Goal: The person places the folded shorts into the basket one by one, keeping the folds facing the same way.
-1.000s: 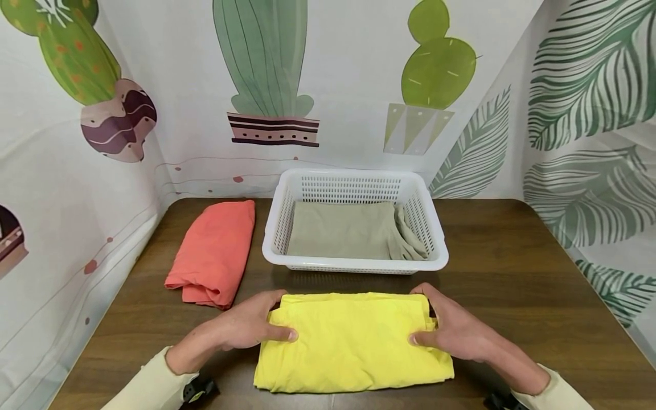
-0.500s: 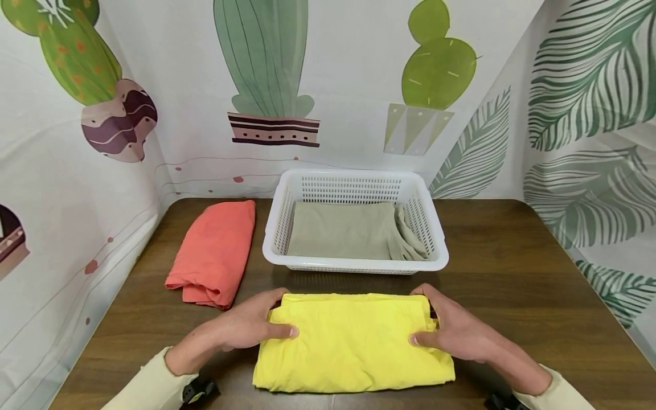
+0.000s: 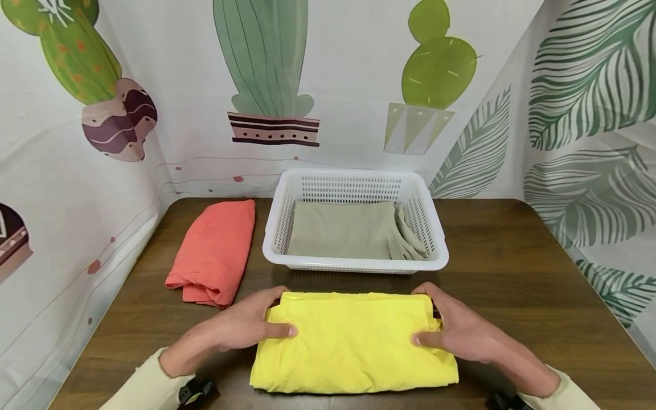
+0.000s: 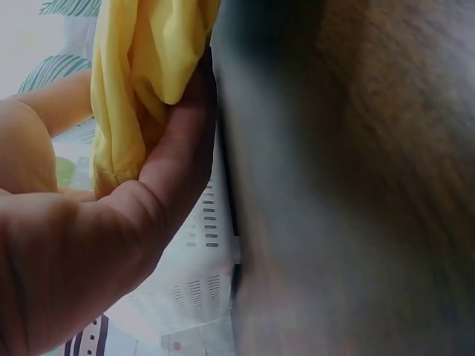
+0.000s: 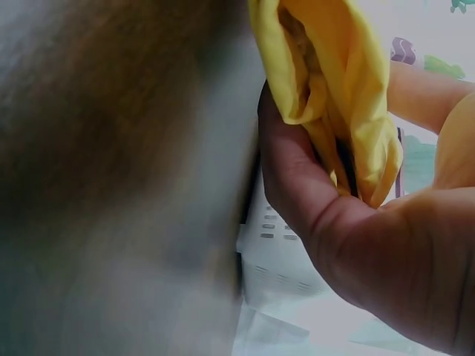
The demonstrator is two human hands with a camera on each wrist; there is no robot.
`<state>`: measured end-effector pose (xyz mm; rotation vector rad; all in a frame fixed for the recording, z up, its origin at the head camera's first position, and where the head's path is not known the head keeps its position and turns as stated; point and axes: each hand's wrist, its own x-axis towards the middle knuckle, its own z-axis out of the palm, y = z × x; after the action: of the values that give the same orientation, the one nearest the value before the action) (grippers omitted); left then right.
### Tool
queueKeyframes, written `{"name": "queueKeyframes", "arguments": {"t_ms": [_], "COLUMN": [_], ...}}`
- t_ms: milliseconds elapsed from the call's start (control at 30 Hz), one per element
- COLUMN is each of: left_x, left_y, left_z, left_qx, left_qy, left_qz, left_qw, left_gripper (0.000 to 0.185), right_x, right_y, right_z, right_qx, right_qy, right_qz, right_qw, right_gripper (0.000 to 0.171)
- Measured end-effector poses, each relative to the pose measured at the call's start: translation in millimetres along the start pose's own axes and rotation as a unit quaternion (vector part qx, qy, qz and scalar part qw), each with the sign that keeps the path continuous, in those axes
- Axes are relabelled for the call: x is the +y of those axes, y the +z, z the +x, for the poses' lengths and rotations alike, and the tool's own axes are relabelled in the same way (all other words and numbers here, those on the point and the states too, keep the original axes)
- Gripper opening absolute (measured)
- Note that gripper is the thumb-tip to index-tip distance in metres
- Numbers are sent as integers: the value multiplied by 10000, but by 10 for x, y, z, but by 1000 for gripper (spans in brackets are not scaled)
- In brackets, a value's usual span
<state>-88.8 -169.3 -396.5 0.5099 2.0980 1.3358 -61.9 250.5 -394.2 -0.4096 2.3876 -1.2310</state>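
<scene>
A folded yellow cloth garment (image 3: 353, 347) lies close over the table's front middle. My left hand (image 3: 243, 322) grips its left end, thumb on top and fingers underneath. At the opposite end my right hand (image 3: 458, 330) holds it the same way. In the left wrist view the folded yellow layers (image 4: 119, 96) sit between thumb and fingers of the left hand (image 4: 89, 237). The right wrist view has the right hand (image 5: 371, 237) around the other end, where the loose folds of the yellow garment (image 5: 334, 81) show.
Behind the yellow garment stands a white perforated basket (image 3: 356, 265) with a folded grey-green garment (image 3: 343, 230) in it. A folded coral-red garment (image 3: 215, 250) lies left of the basket on the dark wooden table (image 3: 512, 273). A cactus-print cloth (image 3: 353, 68) hangs along the back.
Both hands keep their grip on the yellow garment. It looks slightly larger and wider in the head view now, its lower corners a little further apart; the right hand has shifted slightly right.
</scene>
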Motion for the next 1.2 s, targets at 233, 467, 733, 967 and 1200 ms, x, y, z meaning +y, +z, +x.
{"name": "queueKeyframes", "arguments": {"t_ms": [233, 467, 733, 967, 1200], "left_x": [62, 153, 261, 309, 333], "left_y": [-31, -76, -109, -120, -135], "left_z": [-36, -112, -155, -174, -184], "left_qx": [-89, -155, -228, -194, -229], "left_qy": [16, 205, 250, 249, 317], "left_qz": [-84, 129, 120, 248, 109], "left_qw": [9999, 9996, 9994, 9992, 9992], "left_gripper": [55, 48, 46, 44, 45], "right_x": [-34, -89, -144, -197, -231], "right_y": [-19, -55, -99, -146, -182], "right_z": [-34, -83, -129, -148, -153], "right_qx": [-40, -139, -323, -368, -405], "right_qy": [-169, -285, -437, -455, -647], "right_qz": [155, 349, 732, 793, 765], "right_qw": [9997, 9989, 9958, 9951, 9941], "right_gripper": [63, 63, 60, 60, 58]}}
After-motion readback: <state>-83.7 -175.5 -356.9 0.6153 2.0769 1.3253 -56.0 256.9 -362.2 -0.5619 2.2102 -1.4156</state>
